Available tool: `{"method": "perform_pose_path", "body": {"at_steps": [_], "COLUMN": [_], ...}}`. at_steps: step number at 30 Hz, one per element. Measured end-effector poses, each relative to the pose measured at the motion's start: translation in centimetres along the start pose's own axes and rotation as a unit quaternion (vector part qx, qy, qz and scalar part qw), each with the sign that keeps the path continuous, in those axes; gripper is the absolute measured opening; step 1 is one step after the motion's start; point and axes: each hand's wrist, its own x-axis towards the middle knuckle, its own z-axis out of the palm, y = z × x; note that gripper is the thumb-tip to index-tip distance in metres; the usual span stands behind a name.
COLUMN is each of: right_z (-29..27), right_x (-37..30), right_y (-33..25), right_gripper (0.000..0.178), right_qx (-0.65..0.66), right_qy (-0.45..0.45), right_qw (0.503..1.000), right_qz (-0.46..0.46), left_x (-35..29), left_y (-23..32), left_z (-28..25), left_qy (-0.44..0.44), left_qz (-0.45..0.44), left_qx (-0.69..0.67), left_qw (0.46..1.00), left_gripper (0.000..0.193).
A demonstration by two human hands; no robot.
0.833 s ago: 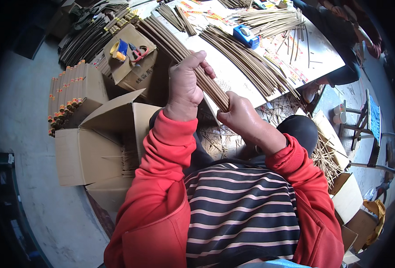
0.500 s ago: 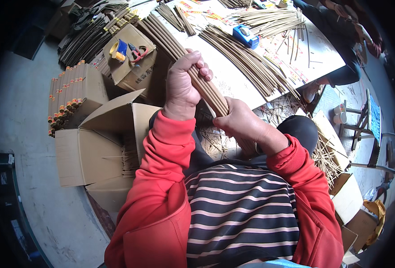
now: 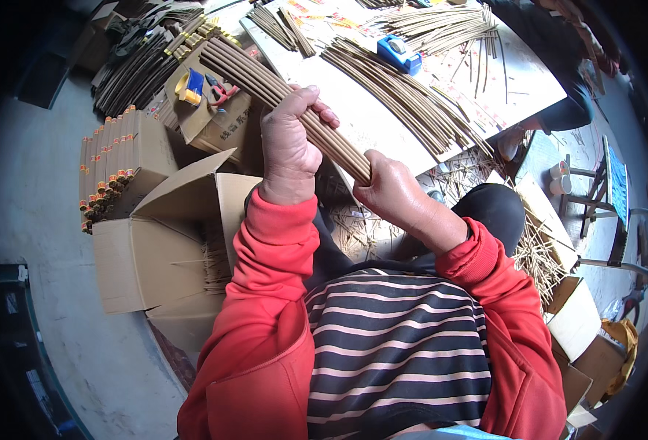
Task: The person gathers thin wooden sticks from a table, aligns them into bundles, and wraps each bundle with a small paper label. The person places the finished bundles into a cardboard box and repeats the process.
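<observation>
A bundle of long brown incense sticks (image 3: 251, 75) slants from upper left to lower right in front of me. My left hand (image 3: 292, 147) wraps the bundle near its middle, thumb on top and fingertips showing on the far side. At the lower right end, my right hand (image 3: 401, 192) closes round the sticks and hides their tips. Beyond the hands, a white table (image 3: 368, 121) bears a broad row of loose incense sticks (image 3: 397, 95) and a blue tape dispenser (image 3: 399, 55).
An open cardboard box (image 3: 170, 257) stands at my left. Behind it are labelled bundles (image 3: 108, 158), and a carton (image 3: 225, 132) bearing scissors (image 3: 221, 92) and a tape roll (image 3: 190, 86). Scattered thin sticks (image 3: 536, 260) lie at right, near a stool (image 3: 613, 183). Another person's arm (image 3: 569, 110) shows beyond the table.
The bundle has shifted up and to the left, and its lower end no longer shows below my right hand. My left hand has moved slightly left, its fingers a little looser.
</observation>
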Motion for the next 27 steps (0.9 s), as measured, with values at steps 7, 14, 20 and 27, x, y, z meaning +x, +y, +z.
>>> {"method": "perform_pose_path", "body": {"at_steps": [7,14,20,27], "right_z": [-0.9,-2.6,-0.6,0.5], "right_x": [1.6,6.6,8.3,9.9], "right_y": [-1.1,-0.3,2.9,4.0], "right_gripper": [0.021,0.028,0.029,0.028], "right_qx": [0.086,0.21,0.219,0.266], "right_qy": [0.031,0.103,0.023,0.013], "right_qw": [0.994,0.954,0.966,0.955], "right_qz": [-0.065,-0.186,-0.136,-0.133], "left_x": [-2.0,0.3,1.9,4.0], "left_y": [2.3,2.0,0.4,-0.2], "left_z": [4.2,7.9,5.3,4.0], "left_qy": [-0.121,-0.202,-0.157,-0.141], "left_qz": [0.145,0.268,0.164,0.149], "left_qx": [0.08,0.303,0.251,0.232], "left_qw": [0.979,0.892,0.941,0.951], "left_gripper": [0.018,0.013,0.007,0.008]}}
